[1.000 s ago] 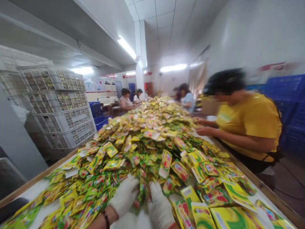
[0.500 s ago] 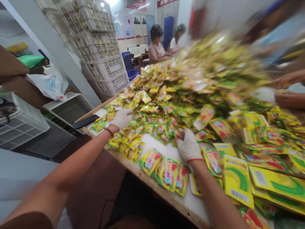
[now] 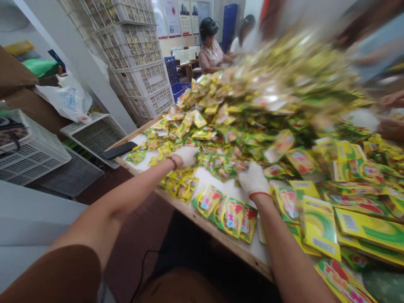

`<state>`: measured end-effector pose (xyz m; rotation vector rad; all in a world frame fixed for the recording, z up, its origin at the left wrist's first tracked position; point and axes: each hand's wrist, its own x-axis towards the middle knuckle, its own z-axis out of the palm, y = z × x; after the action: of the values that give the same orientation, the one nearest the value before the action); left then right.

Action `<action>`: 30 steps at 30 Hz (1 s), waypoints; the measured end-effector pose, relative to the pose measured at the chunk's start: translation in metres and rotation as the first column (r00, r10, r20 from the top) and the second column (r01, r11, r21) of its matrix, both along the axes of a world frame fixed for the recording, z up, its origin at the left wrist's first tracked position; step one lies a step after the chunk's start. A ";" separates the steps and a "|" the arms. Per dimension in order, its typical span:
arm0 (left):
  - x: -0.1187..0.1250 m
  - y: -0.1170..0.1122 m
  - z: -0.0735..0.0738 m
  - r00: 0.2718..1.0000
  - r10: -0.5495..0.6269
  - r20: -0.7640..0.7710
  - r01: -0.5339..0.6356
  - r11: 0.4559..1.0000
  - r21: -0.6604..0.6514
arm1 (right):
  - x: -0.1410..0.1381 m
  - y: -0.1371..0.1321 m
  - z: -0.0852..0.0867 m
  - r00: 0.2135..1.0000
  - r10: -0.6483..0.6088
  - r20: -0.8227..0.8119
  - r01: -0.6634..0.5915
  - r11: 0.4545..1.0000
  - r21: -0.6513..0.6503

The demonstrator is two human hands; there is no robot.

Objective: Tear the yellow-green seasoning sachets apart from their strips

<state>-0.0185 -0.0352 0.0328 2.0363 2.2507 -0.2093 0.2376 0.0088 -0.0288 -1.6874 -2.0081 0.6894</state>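
My left hand (image 3: 187,156), in a white glove, lies palm down over a spread of small green-and-yellow packets (image 3: 221,165), its fingers stretched among them and partly hidden. Opposite it, my right hand (image 3: 254,179), also gloved, has its fingers curled together at the right side of that spread. What they hold, if anything, is hidden. Nearer the table edge, larger flat packs (image 3: 232,216) with red and pink print lie overlapping in a row. Left of these are yellow packets (image 3: 179,187) in neat rows, just below my left wrist.
A high heap of packets (image 3: 261,97) covers the table's far side. Flat yellow packs (image 3: 320,225) lie at right. A dark phone-like slab (image 3: 120,150) rests on the left corner. White crates (image 3: 142,80) stand stacked behind. Co-workers sit beyond, and another person's hands (image 3: 391,113) are at right.
My left hand has moved right across the small packets, closer to my right hand. My right hand has stayed beside the same packets. The whole view has shifted slightly.
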 end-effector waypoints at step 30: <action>-0.004 -0.005 0.021 0.607 0.051 0.793 -0.415 0.871 0.262 | 0.024 -0.015 0.029 0.938 0.206 -0.278 -0.129 0.954 0.270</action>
<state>-0.0220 -0.0402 0.0541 1.4448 2.0086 1.0734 0.2615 -0.0064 0.0001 -1.1955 -1.9387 0.6754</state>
